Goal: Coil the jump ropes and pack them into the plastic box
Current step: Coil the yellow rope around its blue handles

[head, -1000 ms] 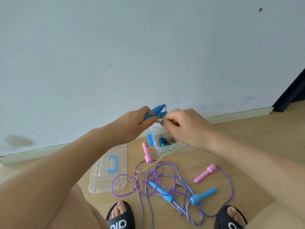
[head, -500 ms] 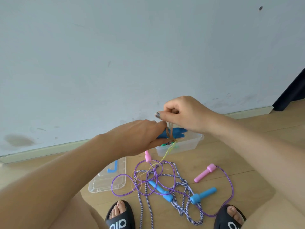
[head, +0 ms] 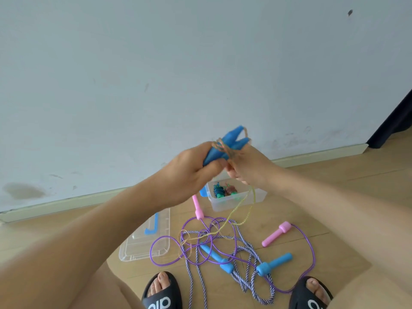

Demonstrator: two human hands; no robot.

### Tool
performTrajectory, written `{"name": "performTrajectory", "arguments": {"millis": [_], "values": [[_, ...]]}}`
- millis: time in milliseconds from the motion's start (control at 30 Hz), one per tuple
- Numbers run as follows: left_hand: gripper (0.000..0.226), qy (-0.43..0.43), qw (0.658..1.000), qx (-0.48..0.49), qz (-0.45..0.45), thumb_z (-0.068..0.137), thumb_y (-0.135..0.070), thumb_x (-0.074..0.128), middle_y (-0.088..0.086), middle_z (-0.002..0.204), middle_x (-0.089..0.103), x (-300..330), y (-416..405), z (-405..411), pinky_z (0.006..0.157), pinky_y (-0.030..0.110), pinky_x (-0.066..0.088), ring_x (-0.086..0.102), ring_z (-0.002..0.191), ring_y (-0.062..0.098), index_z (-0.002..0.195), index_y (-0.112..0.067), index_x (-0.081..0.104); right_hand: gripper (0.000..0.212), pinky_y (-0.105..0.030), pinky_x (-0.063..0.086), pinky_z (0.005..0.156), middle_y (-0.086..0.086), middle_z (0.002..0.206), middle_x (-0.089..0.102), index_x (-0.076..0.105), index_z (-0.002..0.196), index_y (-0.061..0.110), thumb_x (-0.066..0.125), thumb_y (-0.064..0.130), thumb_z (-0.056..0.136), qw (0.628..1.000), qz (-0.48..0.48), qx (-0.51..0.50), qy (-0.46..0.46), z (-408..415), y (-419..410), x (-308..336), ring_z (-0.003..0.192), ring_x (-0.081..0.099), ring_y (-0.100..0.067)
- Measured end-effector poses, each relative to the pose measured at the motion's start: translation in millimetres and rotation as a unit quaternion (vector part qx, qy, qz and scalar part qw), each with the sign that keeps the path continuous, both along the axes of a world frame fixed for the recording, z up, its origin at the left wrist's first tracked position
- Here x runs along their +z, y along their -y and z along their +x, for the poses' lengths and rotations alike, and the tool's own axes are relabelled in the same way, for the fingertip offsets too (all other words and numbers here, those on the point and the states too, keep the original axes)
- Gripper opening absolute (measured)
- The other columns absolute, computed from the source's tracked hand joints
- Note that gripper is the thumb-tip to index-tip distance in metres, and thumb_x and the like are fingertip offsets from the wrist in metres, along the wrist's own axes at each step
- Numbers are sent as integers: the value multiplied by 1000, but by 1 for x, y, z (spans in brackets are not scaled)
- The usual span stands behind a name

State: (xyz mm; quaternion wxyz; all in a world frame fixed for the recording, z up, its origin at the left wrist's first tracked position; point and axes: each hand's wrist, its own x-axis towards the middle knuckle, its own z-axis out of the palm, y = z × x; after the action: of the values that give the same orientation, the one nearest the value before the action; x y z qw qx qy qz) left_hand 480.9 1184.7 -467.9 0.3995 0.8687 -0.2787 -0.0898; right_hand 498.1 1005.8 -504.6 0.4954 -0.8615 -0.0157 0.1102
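Lifting both hands up in front of the wall since half a second ago, the person now holds the pair of blue handles well above the plastic box, where before they hung low just over its rim. The handles now tilt up and to the right, their tips splayed apart in a V. The left hand grips the lower ends of the blue handles, fingers curled round them. The right hand sits just beside it, touching the handles from the right and pinching the thin yellow rope, several turns of which wrap round the handles near the left thumb. From the right hand this rope hangs down in front of the box and runs into the tangle on the wooden floor.

The box stands open near the skirting, with two small coiled ropes, one greenish and one reddish, inside. Its clear lid with a blue grip lies flat to the left, partly hidden by the left forearm. In front lie a purple rope with two pink handles and a striped blue-white rope with two blue handles, loosely crossed over each other and over the yellow one. Two feet in black slides show at the bottom edge.
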Motion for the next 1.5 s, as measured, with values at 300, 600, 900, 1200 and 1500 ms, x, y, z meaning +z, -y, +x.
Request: {"name": "performTrajectory", "arguments": {"millis": [300, 600, 900, 1200, 1500], "values": [[28, -40, 982, 130, 128, 98, -30, 50, 6, 79, 57, -21, -31, 46, 63, 36, 44, 48, 65, 20, 95, -3, 54, 49, -27, 31, 49, 2, 54, 48, 50, 66, 8, 40, 40, 103, 977, -169, 70, 113, -37, -6, 13, 46, 37, -10], [24, 58, 946, -17, 317, 101, -33, 45, 0, 77, 51, -35, -12, 33, 66, 37, 43, 50, 69, 22, 89, -13, 46, 45, -29, 25, 49, 1, 49, 37, 48, 61, 12, 60, 43, 92, 951, -183, 51, 246, -29, 2, 33, 51, 31, -15], [33, 58, 946, -80, 308, 102, -37, 44, 5, 73, 51, -35, 8, 17, 62, 37, 40, 48, 65, 23, 88, -8, 48, 47, -26, 27, 51, 6, 53, 38, 52, 65, 9, 71, 46, 87, 965, -116, 85, 220, -15, -1, 47, 51, 31, -10], [32, 65, 944, -107, 305, 102, -39, 45, 4, 72, 52, -28, 9, 13, 55, 30, 36, 48, 60, 20, 91, -9, 51, 48, -27, 24, 49, 5, 47, 33, 50, 60, 16, 62, 50, 92, 958, -148, 79, 234, -9, 1, 48, 48, 29, -12], [21, 5, 979, -127, 160, 100, -31, 51, -2, 69, 52, -8, 7, -4, 56, 23, 36, 42, 58, 11, 91, -13, 54, 44, -26, 31, 55, -3, 58, 40, 51, 63, 13, 61, 41, 95, 995, -62, 83, -15, 19, 18, -2, 54, 37, -14]]}}
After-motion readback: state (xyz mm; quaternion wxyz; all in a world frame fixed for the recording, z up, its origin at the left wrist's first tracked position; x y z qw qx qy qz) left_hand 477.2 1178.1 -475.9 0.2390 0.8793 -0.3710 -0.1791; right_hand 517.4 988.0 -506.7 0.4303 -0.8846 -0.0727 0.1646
